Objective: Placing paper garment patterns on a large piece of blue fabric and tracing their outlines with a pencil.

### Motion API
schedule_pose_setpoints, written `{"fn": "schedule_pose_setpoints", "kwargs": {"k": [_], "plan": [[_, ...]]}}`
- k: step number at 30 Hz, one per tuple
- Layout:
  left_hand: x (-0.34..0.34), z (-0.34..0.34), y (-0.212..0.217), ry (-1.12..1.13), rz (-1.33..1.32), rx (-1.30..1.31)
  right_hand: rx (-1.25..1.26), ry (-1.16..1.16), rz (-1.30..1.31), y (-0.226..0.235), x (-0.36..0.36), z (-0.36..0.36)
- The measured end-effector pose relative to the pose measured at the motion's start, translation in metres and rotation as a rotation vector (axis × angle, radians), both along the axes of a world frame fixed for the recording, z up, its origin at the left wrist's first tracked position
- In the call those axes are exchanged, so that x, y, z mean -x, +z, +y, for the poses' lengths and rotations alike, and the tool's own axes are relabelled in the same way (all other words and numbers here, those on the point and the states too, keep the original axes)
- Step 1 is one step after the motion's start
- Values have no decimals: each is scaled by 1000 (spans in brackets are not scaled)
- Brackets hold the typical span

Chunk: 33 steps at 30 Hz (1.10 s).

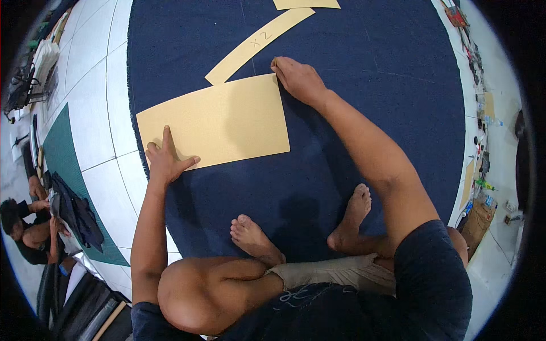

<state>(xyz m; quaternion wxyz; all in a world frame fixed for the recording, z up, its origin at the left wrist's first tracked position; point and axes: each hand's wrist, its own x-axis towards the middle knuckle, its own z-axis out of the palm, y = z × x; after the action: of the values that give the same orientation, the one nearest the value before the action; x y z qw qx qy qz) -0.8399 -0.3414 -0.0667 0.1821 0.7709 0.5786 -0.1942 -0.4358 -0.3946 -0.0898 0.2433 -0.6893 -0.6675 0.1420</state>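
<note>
A large tan card pattern piece (210, 122) with a gently curved upper edge lies flat on dark navy fabric (375, 113). My left hand (166, 162) presses on its lower left part, fingers and thumb spread. At the card's upper right corner, my right hand (298, 79) is closed in a pinch around a small yellowish-brown thing that I cannot make out. Just beyond the card's upper edge lies a narrow curved card strip (259, 45) with a handwritten mark. Part of another card piece (307, 4) shows at the far edge of view.
My bare feet (253, 236) rest on the fabric, close to the card. White floor tiles (91, 74) border the fabric at left, with a green mat (74, 170) on them. Another person (34, 227) sits there handling dark cloth. Small items and a cardboard box (478, 227) line the right side.
</note>
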Motion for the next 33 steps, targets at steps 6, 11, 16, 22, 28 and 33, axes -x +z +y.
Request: {"fn": "schedule_pose_setpoints", "kwargs": {"k": [6, 11, 16, 22, 28, 33], "plan": [[-1, 1, -2, -1, 7, -11, -17, -19, -10, -6, -2, -3], [-3, 1, -1, 8, 16, -2, -9, 48, -66, 0, 2, -17], [0, 3, -6, 23, 13, 5, -31, 290, -76, -3, 21, -86], [0, 5, 1, 41, 24, 48, 158, 460, 26, 21, 36, -151], [-9, 4, 2, 18, -19, 82, 129, 256, 116, 86, -43, -142], [-11, 14, 4, -155, 86, 99, 288, 229, -151, 177, -143, -161]]}}
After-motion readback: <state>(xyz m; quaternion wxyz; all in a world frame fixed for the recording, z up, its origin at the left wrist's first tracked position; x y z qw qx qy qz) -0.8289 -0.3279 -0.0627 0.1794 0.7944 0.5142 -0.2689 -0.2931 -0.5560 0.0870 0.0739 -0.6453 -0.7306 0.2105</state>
